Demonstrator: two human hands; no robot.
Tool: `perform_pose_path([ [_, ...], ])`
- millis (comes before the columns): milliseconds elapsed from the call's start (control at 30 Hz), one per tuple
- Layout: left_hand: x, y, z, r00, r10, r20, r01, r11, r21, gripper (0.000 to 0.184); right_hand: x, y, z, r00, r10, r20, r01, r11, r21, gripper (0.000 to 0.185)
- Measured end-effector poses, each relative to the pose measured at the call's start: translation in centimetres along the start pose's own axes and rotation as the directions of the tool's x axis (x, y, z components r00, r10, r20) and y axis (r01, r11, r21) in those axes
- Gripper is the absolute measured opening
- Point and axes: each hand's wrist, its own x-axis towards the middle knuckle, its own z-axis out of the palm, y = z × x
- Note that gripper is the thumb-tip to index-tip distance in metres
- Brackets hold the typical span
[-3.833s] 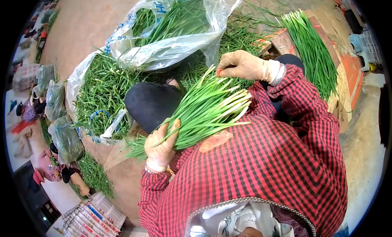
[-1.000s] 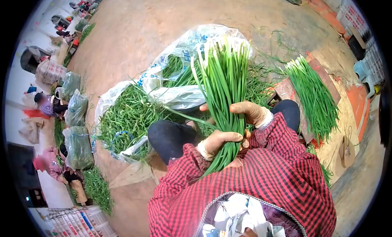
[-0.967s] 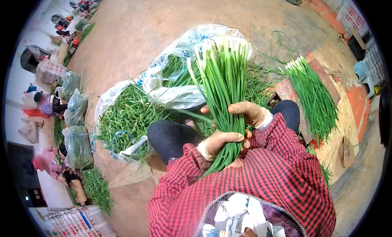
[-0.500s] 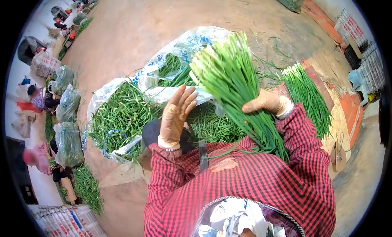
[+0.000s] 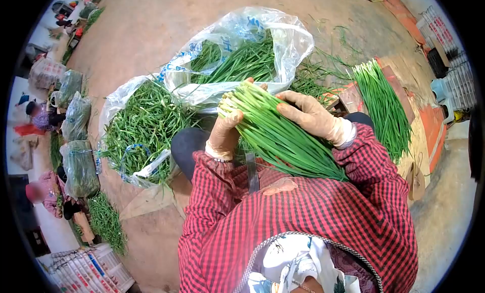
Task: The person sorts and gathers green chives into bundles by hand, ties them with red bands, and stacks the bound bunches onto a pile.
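Observation:
A thick bunch of garlic chives (image 5: 283,131) lies slantwise before my chest, pale cut ends to the upper left and green leaf tips toward my checked top. My left hand (image 5: 226,133), in a thin glove, grips the pale ends with the thumb in front; most of its fingers are hidden behind the stalks. Over the upper side of the bunch curls my gloved right hand (image 5: 314,119). Just beyond the hands, a clear plastic bag (image 5: 298,45) holds more long green chives (image 5: 242,60). To the left, another open bag (image 5: 112,108) is heaped with loose greens (image 5: 146,126).
At my right, another neat bunch of chives (image 5: 381,108) rests on a board (image 5: 419,136). Filled bags (image 5: 81,169) and two people (image 5: 45,194) line the left side. White crates (image 5: 93,270) stand at lower left, more crates (image 5: 457,88) at far right.
The chives have come down from a raised, steeper angle to a flatter slant. My left hand, open and apart before, now grips their pale ends. My right hand has shifted along the bunch.

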Motion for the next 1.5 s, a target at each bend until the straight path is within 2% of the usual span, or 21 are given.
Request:
perform_pose_path([
  [100,0.9,-0.3,-1.2,0.999,0.039,0.022,-0.040,0.999,0.021,0.100,-0.1,0.6,1.5,0.994,-0.014,-0.104,-0.008,0.977,-0.212,0.035],
  [133,1.0,-0.5,-0.9,0.996,0.084,-0.004,-0.084,0.996,0.018,0.100,0.0,0.5,1.7,0.995,-0.008,-0.102,-0.013,0.978,-0.209,0.035],
  [200,0.7,-0.7,-0.4,0.997,0.062,-0.043,-0.066,0.993,-0.099,0.091,0.1,0.3,1.9,0.993,0.017,-0.113,-0.062,0.913,-0.404,0.031],
  [233,0.6,-0.9,-0.3,0.997,0.041,-0.063,-0.050,0.987,-0.150,0.086,0.1,0.2,2.1,0.993,0.021,-0.113,-0.064,0.913,-0.402,0.031],
  [267,1.0,-1.4,-0.4,0.997,0.048,-0.063,-0.061,0.974,-0.219,0.077,0.1,0.2,2.2,0.974,-0.146,-0.174,0.031,0.845,-0.534,0.029],
  [333,1.3,-2.0,-1.0,0.997,0.026,-0.071,-0.042,0.971,-0.237,0.074,0.3,-0.4,2.2,0.875,-0.432,-0.217,0.159,0.681,-0.715,0.030],
  [500,1.7,-2.0,-0.5,0.998,-0.012,-0.060,-0.002,0.974,-0.226,0.074,0.4,-1.3,2.0,0.920,-0.375,-0.113,0.193,0.685,-0.703,0.023],
  [633,1.9,-1.8,-0.1,0.998,-0.026,0.051,0.035,0.984,-0.173,0.078,0.9,-0.3,1.1,0.932,-0.334,-0.139,0.221,0.830,-0.511,0.015],
  [700,1.9,-1.7,-0.4,0.996,-0.062,0.071,0.073,0.983,-0.168,0.077,1.1,0.2,0.4,0.973,-0.174,-0.151,0.117,0.938,-0.326,0.014],
  [767,2.3,-2.0,-0.8,0.987,-0.149,0.063,0.153,0.986,-0.061,0.077,1.2,0.6,-0.3,0.979,-0.131,-0.156,0.077,0.947,-0.313,0.014],
  [867,3.5,-2.6,-0.1,0.984,-0.177,0.017,0.177,0.982,-0.069,0.067,1.5,-0.2,-1.0,0.916,-0.377,-0.138,0.205,0.735,-0.646,0.013],
  [967,3.7,-3.7,-1.1,0.973,-0.230,-0.011,0.229,0.971,-0.067,0.057,2.5,-0.1,-3.0,0.862,-0.445,-0.245,0.188,0.728,-0.660,0.012],
  [1033,4.0,-4.2,-1.8,0.966,-0.244,0.087,0.252,0.964,-0.091,0.059,2.9,-0.3,-5.4,0.857,-0.323,-0.400,0.019,0.797,-0.603,0.017],
  [1100,4.1,-4.6,-1.6,0.967,-0.239,0.085,0.247,0.964,-0.096,0.056,2.6,-0.5,-6.3,0.854,-0.347,-0.389,-0.062,0.674,-0.737,0.026],
  [1167,4.3,-5.0,-0.8,0.967,-0.253,0.002,0.242,0.923,-0.299,0.050,1.6,-1.8,-4.0,0.919,-0.263,-0.294,0.014,0.766,-0.642,0.035],
  [1200,4.6,-5.6,-1.1,0.963,-0.267,-0.027,0.247,0.922,-0.298,0.050,1.1,-2.3,-2.6,0.945,-0.254,-0.207,0.085,0.800,-0.594,0.038],
  [1233,4.8,-5.8,-0.9,0.961,-0.275,-0.019,0.256,0.918,-0.301,0.050,0.8,-2.0,-1.7,0.978,-0.170,-0.122,0.060,0.788,-0.613,0.035],
  [1300,5.0,-5.9,-0.5,0.964,-0.261,-0.053,0.228,0.911,-0.344,0.050,1.0,-0.8,-0.7,0.939,-0.342,-0.037,0.190,0.607,-0.771,0.027],
  [1333,5.1,-6.0,-0.8,0.952,-0.305,-0.016,0.275,0.878,-0.392,0.048,1.1,-0.2,-0.7,0.934,-0.355,-0.049,0.189,0.603,-0.775,0.021],
  [1433,5.2,-6.2,-0.6,0.976,-0.213,0.035,0.214,0.935,-0.281,0.050,1.4,1.1,-1.1,0.930,-0.362,-0.065,0.177,0.595,-0.784,0.018],
  [1500,5.5,-5.2,-0.4,0.972,-0.230,0.056,0.237,0.947,-0.216,0.055,1.5,1.1,-1.9,0.946,-0.311,-0.088,0.141,0.642,-0.754,0.016],
])
